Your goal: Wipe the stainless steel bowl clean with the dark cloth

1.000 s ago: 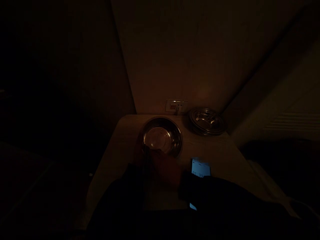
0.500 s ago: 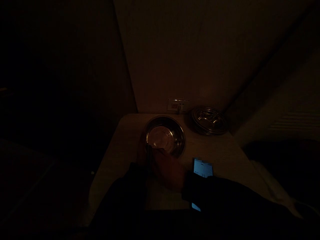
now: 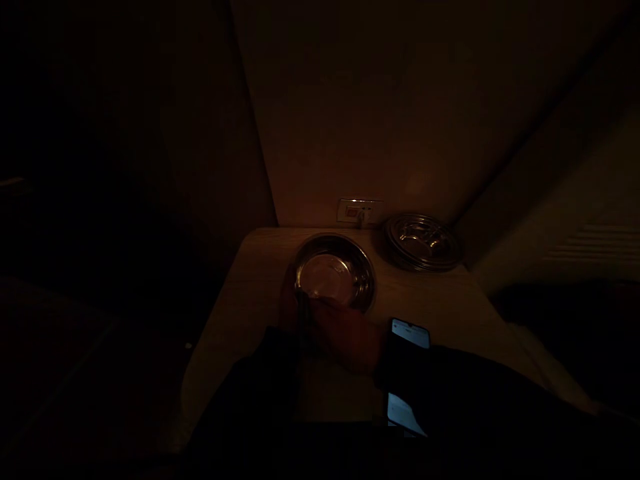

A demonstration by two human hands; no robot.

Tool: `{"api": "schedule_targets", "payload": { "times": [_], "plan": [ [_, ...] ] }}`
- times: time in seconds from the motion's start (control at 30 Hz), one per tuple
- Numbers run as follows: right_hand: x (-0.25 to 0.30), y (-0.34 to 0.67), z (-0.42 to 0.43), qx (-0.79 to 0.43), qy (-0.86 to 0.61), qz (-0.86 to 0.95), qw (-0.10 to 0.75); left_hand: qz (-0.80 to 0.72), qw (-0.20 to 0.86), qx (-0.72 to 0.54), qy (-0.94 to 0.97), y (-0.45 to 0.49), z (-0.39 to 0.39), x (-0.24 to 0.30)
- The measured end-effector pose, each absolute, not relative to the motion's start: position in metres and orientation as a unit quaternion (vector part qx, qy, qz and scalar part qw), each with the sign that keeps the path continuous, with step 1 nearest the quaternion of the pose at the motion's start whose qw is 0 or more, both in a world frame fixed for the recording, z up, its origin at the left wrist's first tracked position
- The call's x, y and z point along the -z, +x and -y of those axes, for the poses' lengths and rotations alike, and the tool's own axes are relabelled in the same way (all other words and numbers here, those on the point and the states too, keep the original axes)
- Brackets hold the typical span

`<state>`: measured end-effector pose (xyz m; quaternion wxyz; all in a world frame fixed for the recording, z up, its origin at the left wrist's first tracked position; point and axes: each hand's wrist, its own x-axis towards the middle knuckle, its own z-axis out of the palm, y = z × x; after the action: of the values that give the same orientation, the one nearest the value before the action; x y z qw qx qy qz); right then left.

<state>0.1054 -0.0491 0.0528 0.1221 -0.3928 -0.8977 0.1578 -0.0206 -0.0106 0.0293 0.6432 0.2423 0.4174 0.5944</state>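
In deep gloom, a shiny round metal bowl (image 3: 363, 270) rests on the small table. Both hands are together at its near left rim. My right hand (image 3: 350, 337) reaches in from the right, with its fingers curled closed. Just left of it, my left hand (image 3: 287, 310) is barely visible and also looks closed. Between them shows a narrow dark thing (image 3: 301, 308), too dim to name. Whether either hand touches the bowl, I cannot tell. Beneath my right sleeve lies a phone (image 3: 410, 333) with a lit screen, partly covered by the forearm.
A stack of metal plates (image 3: 425, 243) stands at the back right of the pale wooden table (image 3: 240, 293). On the wall behind is a socket panel (image 3: 357, 211) with something plugged in. The table's left edge drops to a dark floor.
The view has shifted slightly, and the scene sits a little further right. The phone's screen shows different content, and more of its lower end is visible. Both hands stay by the bowl.
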Motion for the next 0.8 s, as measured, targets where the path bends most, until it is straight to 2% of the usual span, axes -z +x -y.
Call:
{"api": "schedule_targets", "payload": {
  "times": [0.1, 0.17, 0.3, 0.57, 0.8],
  "plan": [
    [-0.051, 0.113, 0.044, -0.171, -0.335, 0.919, 0.118, -0.414, 0.673, -0.577, 0.207, -0.026, 0.008, -0.031],
    [-0.050, 0.142, 0.034, -0.172, -0.259, 0.947, 0.082, -0.391, 0.697, -0.571, 0.188, -0.027, 0.006, -0.036],
    [-0.053, 0.186, 0.021, -0.127, -0.241, 0.962, 0.026, -0.348, 0.679, -0.613, 0.204, -0.020, 0.003, -0.042],
    [-0.054, 0.110, 0.047, -0.154, -0.360, 0.915, 0.099, -0.410, 0.628, -0.639, 0.171, -0.017, 0.009, -0.026],
    [-0.043, 0.176, 0.035, -0.100, -0.229, 0.965, 0.073, -0.394, 0.624, -0.636, 0.225, -0.019, 0.006, -0.038]
  ]
}}
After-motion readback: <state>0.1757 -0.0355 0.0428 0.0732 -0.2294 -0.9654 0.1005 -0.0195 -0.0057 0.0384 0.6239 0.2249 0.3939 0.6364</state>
